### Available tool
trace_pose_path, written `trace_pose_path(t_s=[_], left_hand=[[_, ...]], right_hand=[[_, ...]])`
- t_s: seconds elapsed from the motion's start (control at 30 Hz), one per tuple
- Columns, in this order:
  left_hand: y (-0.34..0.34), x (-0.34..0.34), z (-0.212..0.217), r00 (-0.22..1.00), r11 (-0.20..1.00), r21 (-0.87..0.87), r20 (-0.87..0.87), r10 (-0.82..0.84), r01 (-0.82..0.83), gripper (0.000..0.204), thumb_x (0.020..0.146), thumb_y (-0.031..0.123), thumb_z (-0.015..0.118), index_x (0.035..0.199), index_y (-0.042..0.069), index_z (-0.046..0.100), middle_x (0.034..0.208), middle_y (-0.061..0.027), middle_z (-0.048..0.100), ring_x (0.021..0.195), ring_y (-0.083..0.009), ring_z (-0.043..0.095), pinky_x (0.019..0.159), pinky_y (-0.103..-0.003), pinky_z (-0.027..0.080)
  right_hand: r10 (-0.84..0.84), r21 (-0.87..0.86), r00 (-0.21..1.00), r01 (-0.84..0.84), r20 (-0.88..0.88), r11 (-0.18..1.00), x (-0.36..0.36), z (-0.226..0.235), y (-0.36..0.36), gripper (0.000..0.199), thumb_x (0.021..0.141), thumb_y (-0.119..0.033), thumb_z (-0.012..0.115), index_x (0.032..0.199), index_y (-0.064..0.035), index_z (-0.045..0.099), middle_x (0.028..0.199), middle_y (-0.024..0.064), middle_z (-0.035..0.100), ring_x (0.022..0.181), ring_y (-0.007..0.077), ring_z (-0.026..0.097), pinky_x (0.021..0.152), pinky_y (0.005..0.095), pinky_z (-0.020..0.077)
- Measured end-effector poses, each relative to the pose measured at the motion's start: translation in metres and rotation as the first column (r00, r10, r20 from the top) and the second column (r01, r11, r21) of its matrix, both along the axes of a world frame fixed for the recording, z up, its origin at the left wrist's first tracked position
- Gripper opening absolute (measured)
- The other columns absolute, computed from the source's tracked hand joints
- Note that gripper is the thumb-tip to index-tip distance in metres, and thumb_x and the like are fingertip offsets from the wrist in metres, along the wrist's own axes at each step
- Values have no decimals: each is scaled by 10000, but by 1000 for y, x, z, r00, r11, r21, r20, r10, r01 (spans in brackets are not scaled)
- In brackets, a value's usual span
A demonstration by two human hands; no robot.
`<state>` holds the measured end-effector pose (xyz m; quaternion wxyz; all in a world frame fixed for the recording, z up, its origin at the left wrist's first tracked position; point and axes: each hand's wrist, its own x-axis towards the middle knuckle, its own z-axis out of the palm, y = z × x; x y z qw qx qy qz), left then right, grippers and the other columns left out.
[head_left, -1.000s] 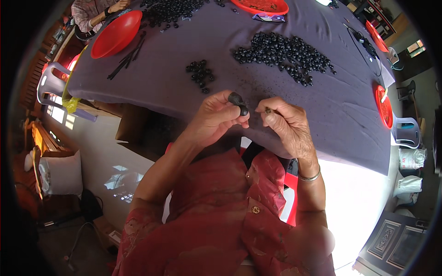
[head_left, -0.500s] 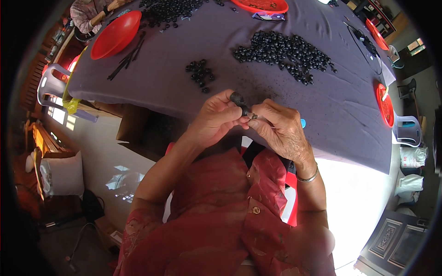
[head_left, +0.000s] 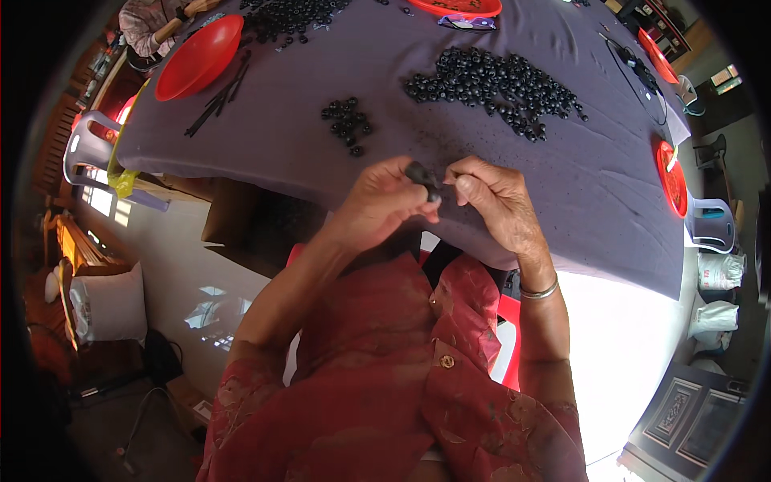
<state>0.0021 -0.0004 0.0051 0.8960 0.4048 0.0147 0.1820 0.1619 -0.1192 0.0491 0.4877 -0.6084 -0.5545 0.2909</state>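
My left hand [head_left: 373,205] is closed in a pinch around a small, dark, round piece [head_left: 434,195], blurred by motion. A black cover [head_left: 418,173] sits over its index fingertip. Just to the right, my right hand [head_left: 499,201] has thumb and index finger pressed together; whatever is between them is too small to make out. The two hands are apart above the near table edge. Beyond them lies a large pile of shiny black bead-like pieces [head_left: 490,84]. A smaller cluster of the same pieces [head_left: 347,124] lies to the left.
Dark crumbs dot the purple tablecloth [head_left: 594,209]. A red bowl [head_left: 199,58] stands at the left beside thin black sticks [head_left: 218,100]. Another black heap [head_left: 293,20] lies at the back, near another person's sleeve [head_left: 148,26]. A red plate [head_left: 671,181] lies at the right edge.
My right hand has drawn away from the left, opening a gap between them. The left hand keeps its pinch on the dark piece and has barely moved.
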Motion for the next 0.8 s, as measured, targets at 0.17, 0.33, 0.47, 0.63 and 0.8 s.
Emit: trace_pose_path(t_s=[0.17,0.33,0.47,0.63,0.8], left_hand=[[10,2,-8,999,999,-2,-21,42,-42,83,870,61,612,883,85,533,836,-44,589,729,-134,556,673,-308,490],[7,3,-8,995,999,21,-91,43,-41,171,859,65,632,954,90,491,880,-53,590,752,-128,583,672,-295,511],[4,3,-12,996,983,-163,-1,-87,86,240,851,49,638,1024,85,476,865,-46,592,749,-128,592,659,-280,516],[17,1,-6,976,984,161,-194,102,-70,189,832,32,655,984,46,543,809,-32,595,732,-106,583,631,-257,500],[45,-12,-10,518,286,896,-75,852,-341,168,772,40,716,898,-5,614,744,-24,573,595,-86,508,562,-234,431]], right_hand=[[-62,94,992,52,106,994,-7,9,-1,224,887,-220,628,932,0,631,753,25,571,670,95,510,625,257,441],[-49,214,997,36,56,976,-27,1,5,94,817,-64,683,873,-1,641,766,32,579,678,88,521,606,252,432],[22,123,990,-5,-137,992,-28,-2,5,85,831,-69,672,837,4,629,772,40,593,682,92,526,609,250,433],[-288,12,883,306,371,952,-8,-4,16,121,832,-97,659,821,10,604,615,106,536,569,109,517,550,284,428],[-379,190,716,333,585,923,34,-21,72,166,789,-168,686,870,-38,621,757,151,611,664,321,621,605,403,476]])
